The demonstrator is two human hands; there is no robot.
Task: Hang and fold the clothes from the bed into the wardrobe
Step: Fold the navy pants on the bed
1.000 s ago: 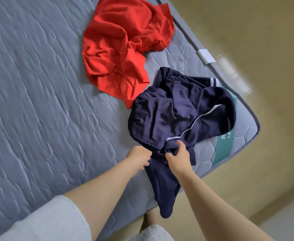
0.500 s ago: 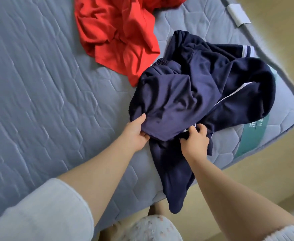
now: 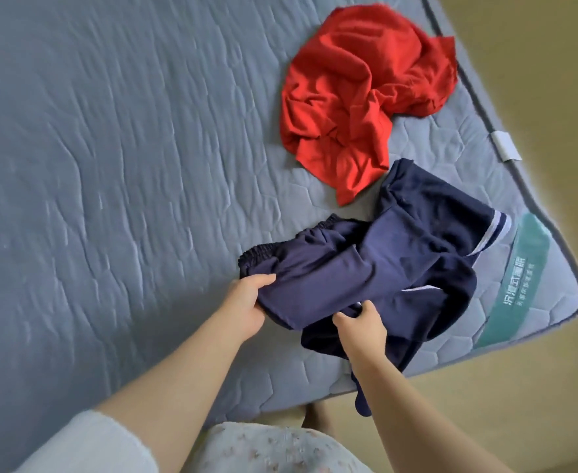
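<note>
Navy trousers [image 3: 393,264] with a white side stripe lie crumpled near the corner of the grey quilted mattress [image 3: 110,165]. Their elastic waistband points left, and one leg hangs over the bed's near edge. My left hand [image 3: 246,305] grips the fabric just below the waistband. My right hand [image 3: 359,326] pinches a fold of the trousers near the white stripe. A crumpled red garment [image 3: 359,97] lies farther back on the mattress, just touching the trousers' far end.
A teal label [image 3: 516,281] with white lettering and a white tag [image 3: 504,146] sit along the mattress's right edge. Yellowish floor [image 3: 536,63] lies beyond that edge. My feet [image 3: 318,421] stand at the bed's near edge.
Both hands took hold of the navy trousers and pulled them open leftward, exposing the waistband. The head view shifted, so the clothes now sit farther right in the frame.
</note>
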